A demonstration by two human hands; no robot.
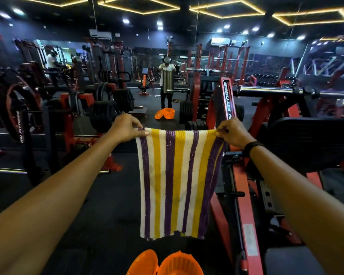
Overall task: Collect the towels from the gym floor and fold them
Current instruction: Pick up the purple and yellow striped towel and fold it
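Observation:
A towel (175,181) with purple, yellow and white stripes hangs straight down in front of me, held up at arm's length. My left hand (125,128) pinches its top left corner. My right hand (233,132) pinches the top right corner, and a dark band sits on that wrist. The towel's lower edge hangs free above the dark floor.
An orange basket with its open lid (165,262) stands at my feet, just below the towel. A red and black weight machine (246,195) fills the right side, and other red machines (68,108) stand on the left. A mirror wall ahead reflects a person (167,80) holding the towel.

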